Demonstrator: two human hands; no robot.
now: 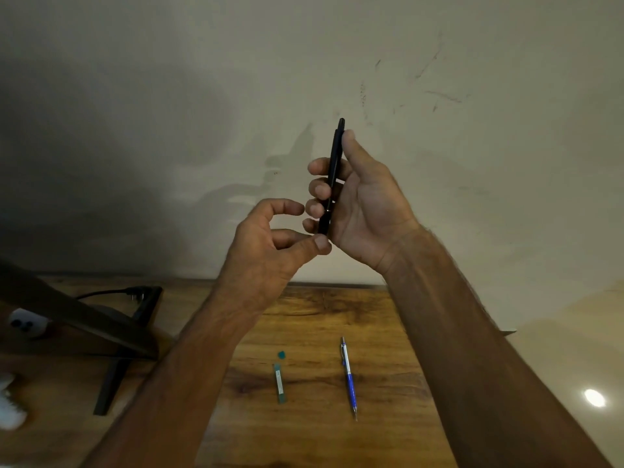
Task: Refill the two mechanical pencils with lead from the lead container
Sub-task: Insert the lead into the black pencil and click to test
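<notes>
Aloft, black pencil (pixel 332 173) gripped, clear of table (pixel 388 332)

We see a counter (pixel 337 315) of grained wood with a soft sheen. The black mechanical pencil (pixel 337 146) looks like smooth, satin plastic; the blue mechanical pencil (pixel 349 380) has a shiny metal upper barrel and tip. The lead container (pixel 279 383) is translucent green plastic. The wall (pixel 202 96) is matt and scuffed.

prob a home desk: wood tabletop (pixel 320 319), scuffed wall (pixel 439 96), dark stand (pixel 111 383) w/ cable (pixel 101 293).
</notes>
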